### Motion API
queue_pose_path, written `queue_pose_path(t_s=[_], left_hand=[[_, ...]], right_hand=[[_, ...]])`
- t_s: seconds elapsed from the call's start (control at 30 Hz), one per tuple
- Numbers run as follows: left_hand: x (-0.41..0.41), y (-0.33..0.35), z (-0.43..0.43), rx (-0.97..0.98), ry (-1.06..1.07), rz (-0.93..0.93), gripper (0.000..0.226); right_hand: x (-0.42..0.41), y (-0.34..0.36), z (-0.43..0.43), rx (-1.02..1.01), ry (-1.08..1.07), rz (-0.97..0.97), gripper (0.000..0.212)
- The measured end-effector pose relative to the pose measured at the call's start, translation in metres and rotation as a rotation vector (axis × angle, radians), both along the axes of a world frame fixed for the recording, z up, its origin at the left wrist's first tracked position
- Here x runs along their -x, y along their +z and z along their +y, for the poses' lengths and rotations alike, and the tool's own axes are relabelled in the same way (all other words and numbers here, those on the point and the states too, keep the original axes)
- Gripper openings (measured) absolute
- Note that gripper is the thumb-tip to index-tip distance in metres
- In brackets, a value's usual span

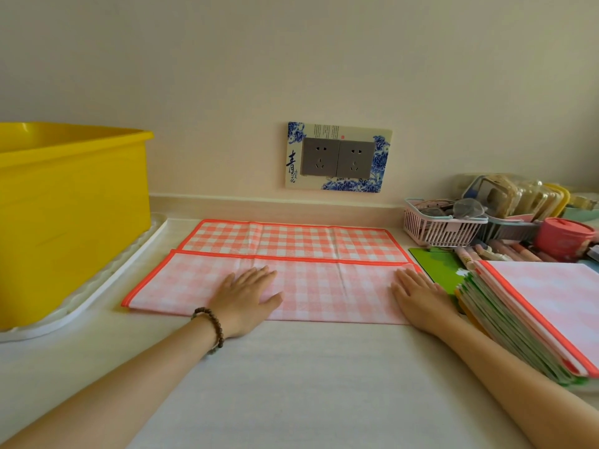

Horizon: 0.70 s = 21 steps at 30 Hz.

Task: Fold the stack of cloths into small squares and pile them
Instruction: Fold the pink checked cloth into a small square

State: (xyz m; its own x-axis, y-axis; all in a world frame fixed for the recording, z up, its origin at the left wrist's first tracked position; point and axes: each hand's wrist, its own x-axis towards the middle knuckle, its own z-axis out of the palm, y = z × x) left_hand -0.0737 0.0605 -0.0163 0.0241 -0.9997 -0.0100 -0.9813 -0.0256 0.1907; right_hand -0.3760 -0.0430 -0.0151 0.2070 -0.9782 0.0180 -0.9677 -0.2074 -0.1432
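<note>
Right now a thin orange-and-white checked cloth with an orange hem lies flat on the pale table, in front of the wall. It is folded once along its near edge. The paler upper layer stops short of the far hem, so a strip of the brighter face shows behind it. The left hand, with a bead bracelet on its wrist, rests palm down near the middle of the upper layer. The right hand rests palm down at the cloth's right end. The fingers of both hands are straight and close together, lying flat on the fabric and gripping nothing. This looks like pressing the crease flat and keeping the light cloth from slipping before the next fold. That fold would probably bring one end across to the other, since the piece is a long strip, not a square. To the right, just beside the right forearm, sits the thick stack of flat cloths in pink and green, apparently waiting its turn within easy reach. No pile of small squares is in view, so the task seems barely begun. A big yellow plastic tub stands on a white ridged tray at the left, apart from the cloth.
</note>
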Motion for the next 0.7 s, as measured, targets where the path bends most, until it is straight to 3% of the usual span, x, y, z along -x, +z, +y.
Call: queue_pose_path(t_s=[0.17,0.27,0.4,0.7], left_hand=[[0.002,0.003,0.002,-0.015,-0.018,-0.015,0.068],[0.002,0.004,0.002,-0.043,-0.014,-0.019,0.081],[0.002,0.002,0.001,-0.030,-0.013,-0.029,0.076],[0.001,0.002,0.000,-0.029,-0.019,-0.051,0.062]], right_hand=[[-0.017,0.004,0.003,0.021,0.039,-0.075,0.051],[-0.054,0.009,0.021,0.024,0.206,-0.128,0.048],[-0.104,0.007,0.053,0.015,0.430,-0.123,0.053],[-0.114,-0.002,0.060,-0.040,0.420,-0.051,0.052]])
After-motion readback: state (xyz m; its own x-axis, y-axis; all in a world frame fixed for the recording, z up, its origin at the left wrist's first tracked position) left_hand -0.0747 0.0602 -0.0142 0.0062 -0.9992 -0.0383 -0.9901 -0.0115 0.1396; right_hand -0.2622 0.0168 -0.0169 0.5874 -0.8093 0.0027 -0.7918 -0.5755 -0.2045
